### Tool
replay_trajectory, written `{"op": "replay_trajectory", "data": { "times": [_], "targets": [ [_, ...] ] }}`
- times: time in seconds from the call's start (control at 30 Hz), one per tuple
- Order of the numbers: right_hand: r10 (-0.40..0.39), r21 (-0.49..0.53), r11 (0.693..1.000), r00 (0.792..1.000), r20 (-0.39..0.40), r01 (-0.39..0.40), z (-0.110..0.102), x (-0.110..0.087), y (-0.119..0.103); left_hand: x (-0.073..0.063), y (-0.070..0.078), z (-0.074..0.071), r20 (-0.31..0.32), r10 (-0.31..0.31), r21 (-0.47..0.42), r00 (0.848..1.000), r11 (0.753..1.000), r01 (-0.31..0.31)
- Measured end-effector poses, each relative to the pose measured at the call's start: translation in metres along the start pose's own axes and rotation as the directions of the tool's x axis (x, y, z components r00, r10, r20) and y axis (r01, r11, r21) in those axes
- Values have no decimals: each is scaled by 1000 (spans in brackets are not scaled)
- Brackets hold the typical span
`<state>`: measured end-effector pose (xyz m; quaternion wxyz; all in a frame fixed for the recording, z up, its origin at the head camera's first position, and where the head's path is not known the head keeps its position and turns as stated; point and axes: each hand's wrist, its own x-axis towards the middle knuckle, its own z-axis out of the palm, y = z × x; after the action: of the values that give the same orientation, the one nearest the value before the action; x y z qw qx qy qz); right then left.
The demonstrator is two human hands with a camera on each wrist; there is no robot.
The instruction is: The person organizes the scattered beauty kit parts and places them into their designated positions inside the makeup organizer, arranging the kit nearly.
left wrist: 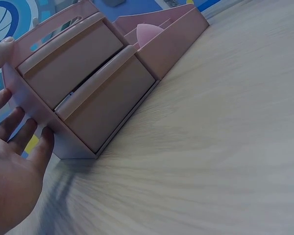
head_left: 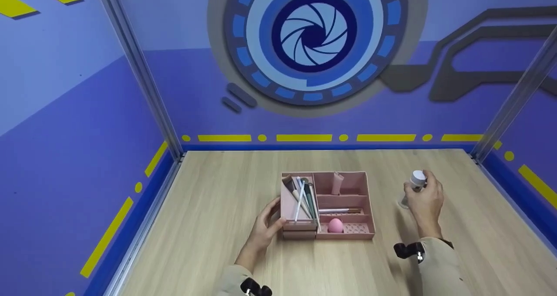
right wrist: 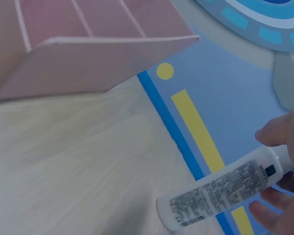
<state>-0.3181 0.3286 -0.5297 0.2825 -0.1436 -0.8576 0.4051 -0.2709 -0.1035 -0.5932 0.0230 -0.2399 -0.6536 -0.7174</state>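
Observation:
A pink organizer [head_left: 345, 236] stands on the table, with a drawer unit on its left and open compartments on its right. My left hand [head_left: 261, 230] rests against the organizer's left side; in the left wrist view its fingertips touch the side wall and the thumb lies by the top edge. Off to the right of the organizer, my right hand [head_left: 425, 205] grips a white bottle [right wrist: 215, 193] near its capped end. The bottle is tilted and bears a label of dense small print. Whether its base touches the table I cannot tell.
Several makeup brushes and pens [head_left: 300, 200] lie on top of the drawers. The compartments hold a pink tube [head_left: 337, 183], slim sticks [head_left: 339, 210] and a pink makeup sponge [head_left: 335, 226]. Patterned blue-purple walls [head_left: 182, 100] enclose the wooden table [head_left: 209, 187] at the back and sides.

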Motion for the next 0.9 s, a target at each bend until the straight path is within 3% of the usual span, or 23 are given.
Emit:
{"op": "replay_trajectory", "data": {
  "times": [0.1,0.27,0.4,0.67,0.9],
  "targets": [
    [12,7,1000,1000,7,-12,3,-1,4,0,0,0,-6,-20,-1,1000,1000,20],
    [-18,51,998,996,-82,23,7,-4,7,0,0,0,-10,-49,-6,999,999,49],
    [-43,76,996,990,-131,53,9,-5,7,0,-1,-1,-14,-28,3,1000,1000,28],
    [-52,54,997,988,-146,60,10,-9,7,-2,1,0,-2,-48,-11,999,999,48],
    [-60,52,996,993,-97,66,11,-9,5,-1,1,0,-9,-46,-18,999,999,46]
  ]
}}
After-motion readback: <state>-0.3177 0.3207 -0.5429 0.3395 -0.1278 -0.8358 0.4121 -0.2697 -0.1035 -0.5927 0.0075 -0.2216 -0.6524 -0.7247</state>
